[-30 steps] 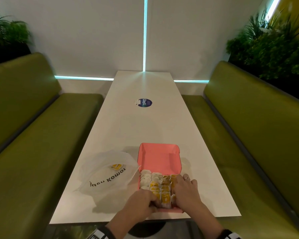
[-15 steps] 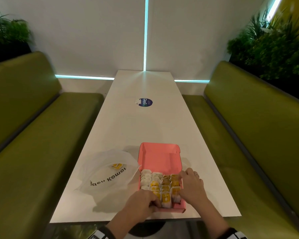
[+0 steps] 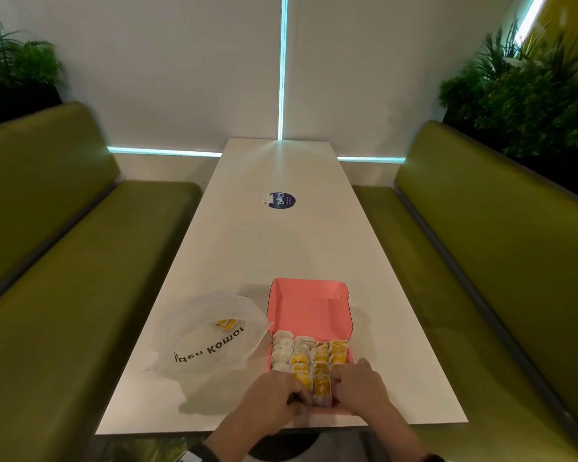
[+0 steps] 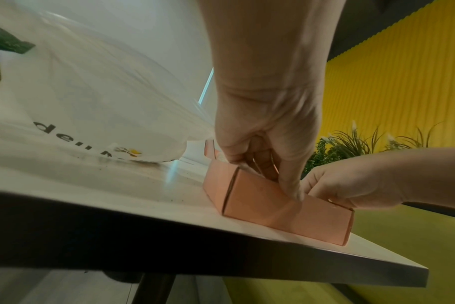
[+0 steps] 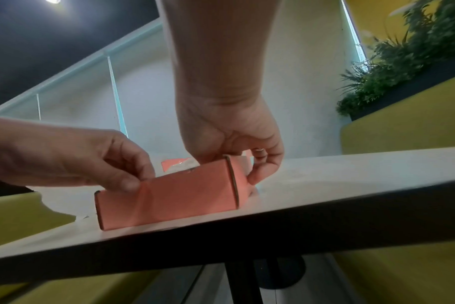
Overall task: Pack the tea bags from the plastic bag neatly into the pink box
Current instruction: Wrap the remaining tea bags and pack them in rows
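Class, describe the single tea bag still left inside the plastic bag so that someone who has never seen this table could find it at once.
Start at the long white table between the two green benches. Left of the open pink box lies a crumpled white plastic bag with dark lettering. The tea bag shows through its top as one yellow patch just above the lettering, alone, unlike those standing in rows in the box.

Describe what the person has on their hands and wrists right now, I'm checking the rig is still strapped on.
Both hands are bare, no gloves or sleeves. The right hand carries a thin, pale ring on one finger, seen also in the right wrist view. The left hand shows no ring. Each wrist has a dark band at the bottom edge of the head view; the left one bears a pale block, probably the camera mount.
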A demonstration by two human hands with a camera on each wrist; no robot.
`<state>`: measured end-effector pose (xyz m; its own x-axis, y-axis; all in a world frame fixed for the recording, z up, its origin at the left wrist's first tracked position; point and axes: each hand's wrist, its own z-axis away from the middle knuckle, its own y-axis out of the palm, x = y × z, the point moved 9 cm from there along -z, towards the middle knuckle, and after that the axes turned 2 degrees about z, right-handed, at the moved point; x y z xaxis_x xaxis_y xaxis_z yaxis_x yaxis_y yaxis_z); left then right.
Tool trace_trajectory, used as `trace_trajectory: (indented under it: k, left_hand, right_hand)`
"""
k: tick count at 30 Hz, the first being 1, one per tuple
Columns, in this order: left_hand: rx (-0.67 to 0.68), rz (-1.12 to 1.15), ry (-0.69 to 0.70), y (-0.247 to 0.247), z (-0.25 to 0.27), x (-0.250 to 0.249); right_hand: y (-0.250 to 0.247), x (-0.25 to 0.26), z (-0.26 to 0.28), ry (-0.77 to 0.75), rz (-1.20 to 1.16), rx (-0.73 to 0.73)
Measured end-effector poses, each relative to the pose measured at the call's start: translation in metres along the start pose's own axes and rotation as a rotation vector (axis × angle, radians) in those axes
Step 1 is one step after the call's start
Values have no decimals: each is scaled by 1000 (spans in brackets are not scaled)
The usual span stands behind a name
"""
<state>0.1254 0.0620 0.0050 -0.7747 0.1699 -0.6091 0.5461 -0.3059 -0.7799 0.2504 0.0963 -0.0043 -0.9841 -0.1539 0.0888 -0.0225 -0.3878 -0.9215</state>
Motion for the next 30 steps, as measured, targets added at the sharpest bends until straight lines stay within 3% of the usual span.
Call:
trace_trajectory:
  k: [4, 11, 17, 20, 23, 25, 27, 29, 30]
  left_hand:
    - [-54, 43, 35, -2, 3, -1]
    - [-97, 64, 79, -3, 6, -4]
    - [-41, 106, 29, 0, 5, -1]
    - [-68, 239, 64, -9, 10, -1]
    - [-241, 386, 66, -35, 20, 12]
    - [-525, 316, 94, -70, 38, 27]
    - [-836, 55, 78, -107, 69, 38]
    - [-979, -151, -144, -131, 92, 59]
    - [-975, -181, -298, -137, 99, 75]
  right_hand:
    - [5, -2, 0, 25, -169, -5]
    - [12, 1, 1, 8, -189, -27]
    - [6, 3, 2, -30, -30, -28]
    - [-7, 0, 4, -32, 99, -24]
    - [-26, 2, 8, -53, 115, -57]
    - [-41, 5, 13, -63, 85, -103]
    - [-57, 13, 18, -102, 31, -175]
    - [-72, 33, 22, -207, -76, -234]
    - [-77, 50, 24, -290, -138, -244]
